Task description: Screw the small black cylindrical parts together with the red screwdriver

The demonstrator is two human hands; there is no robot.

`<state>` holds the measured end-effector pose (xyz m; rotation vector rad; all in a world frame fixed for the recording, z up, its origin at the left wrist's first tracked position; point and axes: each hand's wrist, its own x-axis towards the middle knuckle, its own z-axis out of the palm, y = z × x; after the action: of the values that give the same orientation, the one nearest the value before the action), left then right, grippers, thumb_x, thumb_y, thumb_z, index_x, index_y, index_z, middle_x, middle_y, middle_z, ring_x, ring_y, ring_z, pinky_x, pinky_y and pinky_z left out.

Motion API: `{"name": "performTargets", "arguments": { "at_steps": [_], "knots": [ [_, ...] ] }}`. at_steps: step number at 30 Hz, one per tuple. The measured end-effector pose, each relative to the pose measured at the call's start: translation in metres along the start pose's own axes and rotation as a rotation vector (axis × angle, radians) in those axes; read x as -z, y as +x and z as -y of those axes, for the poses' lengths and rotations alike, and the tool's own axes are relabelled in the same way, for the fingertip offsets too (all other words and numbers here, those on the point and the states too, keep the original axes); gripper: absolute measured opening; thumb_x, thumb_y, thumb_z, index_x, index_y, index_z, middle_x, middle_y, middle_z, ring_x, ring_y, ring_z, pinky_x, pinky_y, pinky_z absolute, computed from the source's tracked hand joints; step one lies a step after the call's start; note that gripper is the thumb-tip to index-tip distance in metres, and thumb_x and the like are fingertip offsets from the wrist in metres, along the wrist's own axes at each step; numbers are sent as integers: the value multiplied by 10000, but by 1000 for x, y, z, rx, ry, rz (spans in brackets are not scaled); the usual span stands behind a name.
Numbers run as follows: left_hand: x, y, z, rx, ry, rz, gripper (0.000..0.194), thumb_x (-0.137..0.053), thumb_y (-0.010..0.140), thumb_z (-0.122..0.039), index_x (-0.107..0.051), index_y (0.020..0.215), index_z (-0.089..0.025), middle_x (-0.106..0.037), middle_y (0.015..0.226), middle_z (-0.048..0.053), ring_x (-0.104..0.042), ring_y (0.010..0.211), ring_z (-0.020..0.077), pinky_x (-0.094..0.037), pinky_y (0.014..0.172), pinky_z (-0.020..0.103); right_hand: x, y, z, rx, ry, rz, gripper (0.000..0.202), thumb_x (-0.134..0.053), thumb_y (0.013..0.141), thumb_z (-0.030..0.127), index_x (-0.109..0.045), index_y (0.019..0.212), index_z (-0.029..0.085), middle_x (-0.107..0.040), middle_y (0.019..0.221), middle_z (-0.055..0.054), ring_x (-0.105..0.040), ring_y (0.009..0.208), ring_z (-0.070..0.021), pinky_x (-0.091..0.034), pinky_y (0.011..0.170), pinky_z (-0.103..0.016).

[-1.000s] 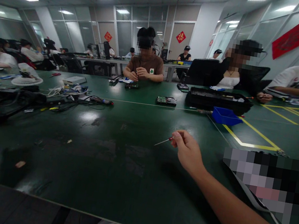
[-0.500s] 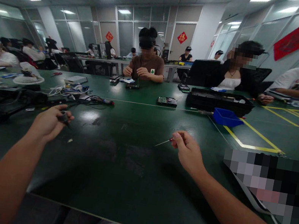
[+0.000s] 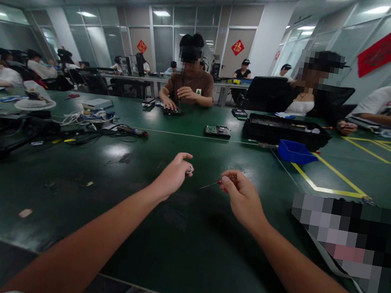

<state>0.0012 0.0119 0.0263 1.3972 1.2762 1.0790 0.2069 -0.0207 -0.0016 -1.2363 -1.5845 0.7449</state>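
In the head view, my left hand [image 3: 175, 176] is over the middle of the green table, its fingers curled round a small, round, greyish thing [image 3: 190, 169]. Most of that thing is hidden by the fingers, so its kind is unclear. To the right, my right hand [image 3: 242, 195] is closed on a thin screwdriver [image 3: 209, 185] with a reddish handle. Its slim metal shaft points left and down, towards my left hand. A narrow gap separates the two hands, and the shaft's tip appears just below and right of the left fingers.
Beyond my hands lies an open hard drive [image 3: 218, 131]. A blue bin [image 3: 296, 153] stands before a black tray [image 3: 287, 131] at the right. Cables [image 3: 108, 126] clutter the left side. A blurred-out device [image 3: 345, 243] lies at the right. Across the table, a person [image 3: 189, 85] handles small parts.
My left hand has swung from the left side to the middle, close to my right hand, carrying the small round thing. The right hand and its screwdriver have barely moved.
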Motion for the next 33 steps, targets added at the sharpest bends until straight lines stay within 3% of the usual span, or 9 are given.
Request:
{"name": "performTargets", "arguments": {
  "at_steps": [2,5,11,14,19,23,27,33],
  "knots": [
    [-15,-2,7,-11,138,46,489,-533,792,-150,-471,1277,-164,-606,970,57,-586,878,188,-444,819,315,0,-1,3,-11,-37,22,261,-519,933,437,-639,915,206,-674,786,-34,-630,732,-198,-475,682,-337],
    [-22,-4,21,-98,328,149,674,-583,745,-50,-363,1373,-153,-601,1097,95,-590,950,203,-457,882,335,1,-3,8,-26,-81,33,302,-524,923,471,-640,839,205,-661,719,-23,-606,663,-189,-444,628,-329],
    [-3,-2,39,-356,480,257,281,-637,840,-125,-606,1110,-199,-625,1165,66,-577,1105,222,-428,999,365,1,-2,10,-24,139,-16,211,-584,881,400,-631,805,209,-642,675,-1,-584,621,-165,-454,612,-316],
    [3,-1,43,-411,458,225,285,-652,845,-130,-629,1114,-220,-641,1157,39,-587,1100,209,-432,999,350,0,-1,10,-10,288,-63,200,-622,865,400,-644,825,206,-650,695,-8,-605,651,-169,-488,654,-331],
    [0,-3,41,-351,393,172,337,-677,840,-146,-604,1161,-217,-669,1122,21,-612,1053,195,-457,937,318,-2,-2,8,-22,417,-143,233,-663,850,443,-654,909,218,-692,804,-33,-647,730,-188,-529,726,-369],
    [-2,-7,35,-363,419,218,217,-673,852,-175,-642,1064,-208,-682,1046,9,-619,1006,195,-460,894,308,-5,-4,8,-3,326,-164,279,-649,863,483,-638,942,216,-707,840,-51,-665,774,-204,-539,745,-382],
    [0,-10,32,-382,412,240,232,-661,876,-230,-655,1108,-226,-687,1083,6,-621,1030,201,-463,904,315,-3,-7,11,40,184,-172,283,-586,911,486,-629,968,212,-717,863,-61,-675,799,-213,-535,752,-381],
    [1,-8,35,-394,464,203,280,-688,867,-272,-663,1145,-243,-686,1128,18,-618,1068,223,-461,940,347,4,-10,17,48,-111,-127,295,-589,918,495,-670,928,212,-682,704,-28,-637,633,-197,-454,575,-317]
  ]
}}
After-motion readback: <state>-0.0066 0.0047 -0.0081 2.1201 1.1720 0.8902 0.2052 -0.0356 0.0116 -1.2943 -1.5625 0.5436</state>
